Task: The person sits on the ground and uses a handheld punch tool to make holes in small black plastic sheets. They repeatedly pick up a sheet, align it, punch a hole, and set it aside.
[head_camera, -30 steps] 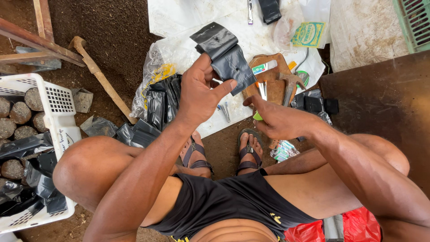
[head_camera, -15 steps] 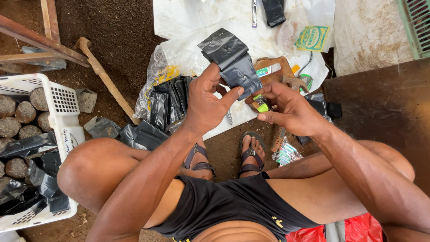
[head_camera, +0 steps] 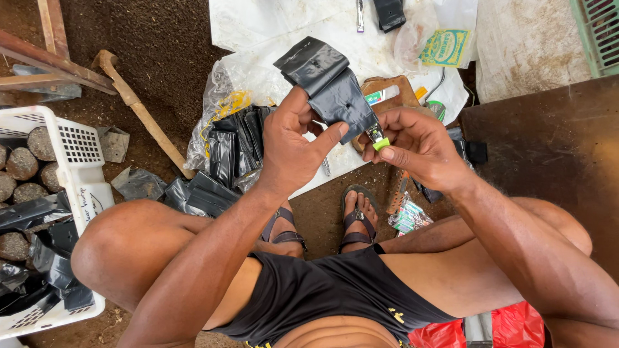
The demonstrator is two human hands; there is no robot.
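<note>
Fingers (head_camera: 303, 106) pinching black bag (head_camera: 329, 84), green-tipped tool (head_camera: 379, 140) mostly hidden

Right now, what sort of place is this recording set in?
Probably an outdoor plant-nursery work spot: bare soil ground, a white crate of soil-filled bags, and the black plastic bag held by the left hand.

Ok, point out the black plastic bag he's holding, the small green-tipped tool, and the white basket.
black plastic bag (head_camera: 325, 80), head view, on its folded upper half.
green-tipped tool (head_camera: 380, 143), head view, on the green tip.
white basket (head_camera: 80, 151), head view, on its perforated side wall.
</note>
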